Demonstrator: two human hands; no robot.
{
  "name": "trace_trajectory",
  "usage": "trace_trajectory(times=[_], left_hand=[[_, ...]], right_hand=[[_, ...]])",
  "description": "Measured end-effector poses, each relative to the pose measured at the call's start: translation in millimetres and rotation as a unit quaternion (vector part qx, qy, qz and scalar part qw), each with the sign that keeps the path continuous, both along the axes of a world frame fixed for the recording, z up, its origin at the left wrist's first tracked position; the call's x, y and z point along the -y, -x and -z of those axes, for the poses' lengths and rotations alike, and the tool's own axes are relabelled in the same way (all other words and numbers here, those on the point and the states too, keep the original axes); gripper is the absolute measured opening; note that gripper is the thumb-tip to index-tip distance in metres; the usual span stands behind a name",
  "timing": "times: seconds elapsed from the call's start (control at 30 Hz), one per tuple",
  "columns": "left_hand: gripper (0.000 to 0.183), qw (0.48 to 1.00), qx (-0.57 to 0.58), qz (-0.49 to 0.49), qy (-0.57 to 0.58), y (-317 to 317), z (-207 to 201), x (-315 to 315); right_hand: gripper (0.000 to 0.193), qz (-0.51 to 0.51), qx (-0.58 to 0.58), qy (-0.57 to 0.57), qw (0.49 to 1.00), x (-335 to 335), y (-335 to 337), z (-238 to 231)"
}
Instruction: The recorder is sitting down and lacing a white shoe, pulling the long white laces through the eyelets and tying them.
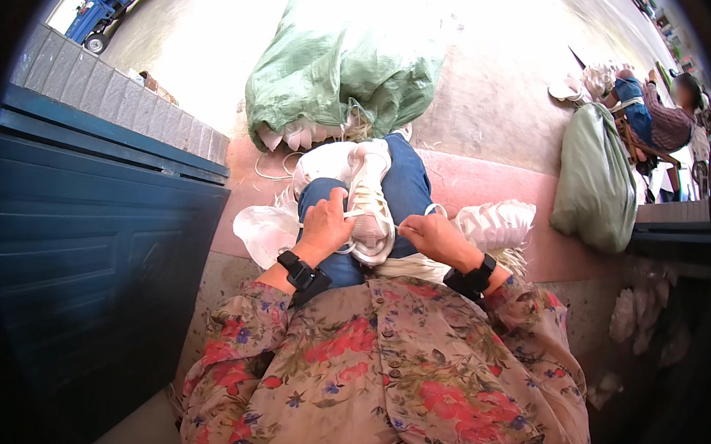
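A white sneaker (pixel 369 181) rests between my knees, its laces (pixel 365 196) partly threaded across the tongue. At the shoe's left side my left hand (pixel 326 226) is closed in a pinch on a white shoelace. Just right of the shoe, my right hand (pixel 434 237) also pinches a lace, its fingers curled. Stacked pale shoe parts (pixel 494 223) lie by my right knee, with a bundle of whitish laces (pixel 421 267) across my lap near them. A white rounded piece (pixel 264 228) sits by my left knee.
Ahead stands a large green woven sack (pixel 341 80) with pale pieces spilling from its opening. A blue door (pixel 96 273) is close on the left. Another green sack (pixel 596 180) stands at the right, near a seated person (pixel 664 117). A blue vehicle (pixel 97 23) is far off.
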State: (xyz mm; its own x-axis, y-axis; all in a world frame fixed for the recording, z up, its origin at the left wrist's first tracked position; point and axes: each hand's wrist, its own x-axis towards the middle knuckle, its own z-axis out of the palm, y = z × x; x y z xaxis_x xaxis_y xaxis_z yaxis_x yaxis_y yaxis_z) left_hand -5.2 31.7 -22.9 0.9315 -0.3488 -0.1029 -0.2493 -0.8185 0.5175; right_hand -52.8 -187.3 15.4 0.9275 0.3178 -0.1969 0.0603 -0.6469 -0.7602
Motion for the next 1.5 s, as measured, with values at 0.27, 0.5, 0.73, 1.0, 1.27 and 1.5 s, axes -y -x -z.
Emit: trace_trajectory(times=[0.27, 0.5, 0.73, 1.0, 1.27, 1.5], left_hand=[[0.023, 0.989, -0.13, 0.019, 0.066, -7, -12, -21], [0.028, 0.896, -0.347, -0.036, 0.276, -27, -53, -31], [0.018, 0.78, -0.328, -0.136, 0.515, -20, -78, -30], [0.025, 0.625, -0.296, -0.179, 0.7, -28, -136, -56], [0.021, 0.788, -0.153, -0.178, 0.569, -59, -125, -113], [0.03, 0.591, -0.137, -0.286, 0.742, -82, -153, -149]], right_hand=[[0.031, 0.05, 0.095, 0.191, 0.976, 29, 0, 19], [0.036, -0.024, 0.238, 0.126, 0.963, 6, -11, 24], [0.023, -0.085, 0.082, 0.146, 0.982, 2, -17, 24], [0.021, 0.308, -0.083, -0.494, 0.809, 107, -2, -62], [0.024, 0.293, 0.124, -0.775, 0.546, 191, 26, -84], [0.018, 0.454, 0.106, -0.32, 0.825, 152, 15, -37]])
